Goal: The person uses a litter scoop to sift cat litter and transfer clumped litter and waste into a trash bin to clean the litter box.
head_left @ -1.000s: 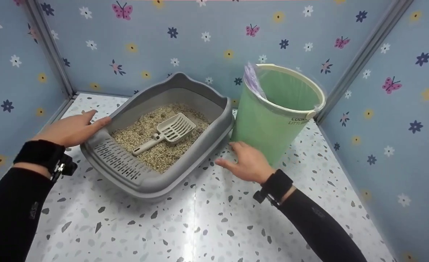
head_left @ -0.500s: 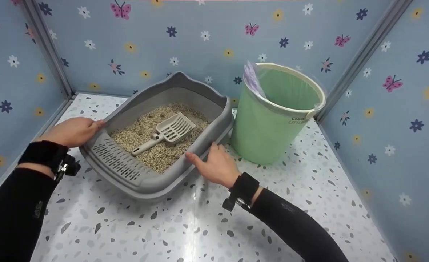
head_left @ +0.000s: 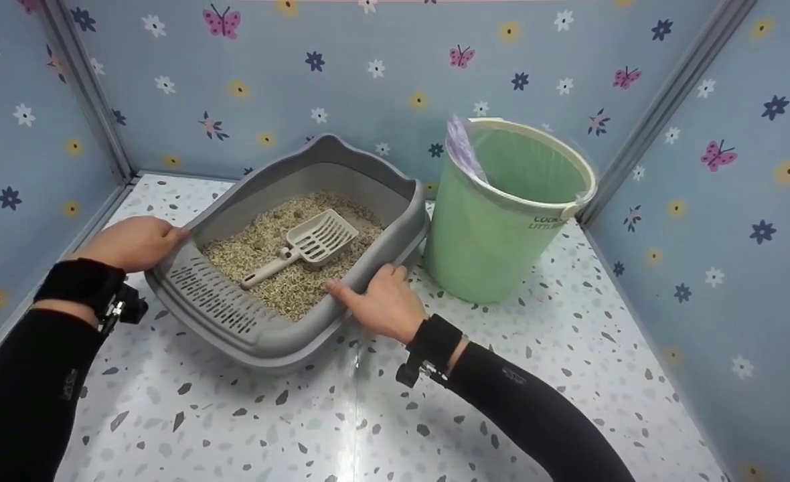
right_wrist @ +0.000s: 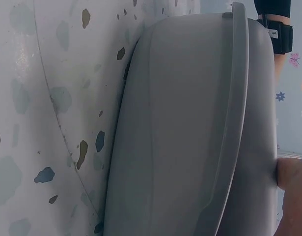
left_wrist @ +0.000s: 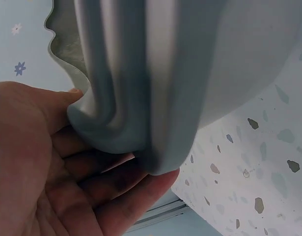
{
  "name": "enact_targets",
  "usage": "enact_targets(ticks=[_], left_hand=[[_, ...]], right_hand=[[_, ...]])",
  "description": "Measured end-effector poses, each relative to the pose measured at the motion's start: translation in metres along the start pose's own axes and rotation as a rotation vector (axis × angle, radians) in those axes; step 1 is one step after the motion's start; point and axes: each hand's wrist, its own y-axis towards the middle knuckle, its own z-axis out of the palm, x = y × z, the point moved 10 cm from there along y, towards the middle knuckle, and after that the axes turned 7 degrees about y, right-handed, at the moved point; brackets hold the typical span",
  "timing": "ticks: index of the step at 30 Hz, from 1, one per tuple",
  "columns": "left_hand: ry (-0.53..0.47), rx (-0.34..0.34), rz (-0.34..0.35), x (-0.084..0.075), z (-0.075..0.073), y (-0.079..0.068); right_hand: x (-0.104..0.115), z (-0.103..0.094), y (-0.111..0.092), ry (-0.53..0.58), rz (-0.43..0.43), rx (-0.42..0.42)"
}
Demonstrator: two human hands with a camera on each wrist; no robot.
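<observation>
A grey cat litter box point(head_left: 284, 340) stands on the speckled floor, its slotted entry step toward me. Sandy litter point(head_left: 294, 294) fills its bottom, and a beige litter scoop point(head_left: 323, 238) lies on top. My left hand point(head_left: 130, 242) grips the box's left rim; in the left wrist view the fingers point(left_wrist: 136, 199) curl beneath the lip, the thumb on its edge. On the right side, my right hand point(head_left: 387, 304) holds the opposite rim, thumb over the top edge. The right wrist view shows the box's outer wall point(right_wrist: 185, 113), with that hand's other fingers out of sight.
A green trash bin point(head_left: 489, 248) with a clear liner stands close to the box's right. A lilac plastic bag point(head_left: 462, 148) hangs over its rim. Blue patterned panels point(head_left: 368, 80) enclose the back and both sides.
My right hand has moved left from beside the bin onto the box's right rim. My left hand has closed round the left rim. The box looks unmoved.
</observation>
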Motion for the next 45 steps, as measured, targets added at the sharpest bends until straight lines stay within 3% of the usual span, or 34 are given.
enact_targets(ticks=[10, 16, 23, 27, 33, 38, 45], left_hand=[[0.001, 0.017, -0.013, -0.001, 0.001, -0.004], [-0.032, 0.038, -0.008, -0.009, 0.003, -0.009], [-0.189, 0.084, -0.003, -0.016, 0.008, -0.017], [-0.282, 0.119, -0.007, -0.022, 0.014, -0.02], [-0.369, 0.15, -0.035, -0.016, 0.024, -0.019], [-0.389, 0.138, -0.033, -0.011, 0.029, -0.011], [-0.458, 0.129, -0.052, -0.012, 0.033, -0.008]], right_hand=[[-0.001, -0.005, 0.007, 0.006, -0.059, 0.043], [-0.017, -0.011, 0.015, 0.052, -0.111, 0.094], [-0.035, -0.022, 0.029, 0.132, -0.137, 0.144], [-0.046, -0.026, 0.035, 0.169, -0.129, 0.126], [-0.055, -0.023, 0.017, 0.23, -0.048, 0.106], [-0.05, -0.013, -0.001, 0.323, -0.019, 0.152], [-0.054, -0.017, 0.004, 0.451, -0.012, 0.081]])
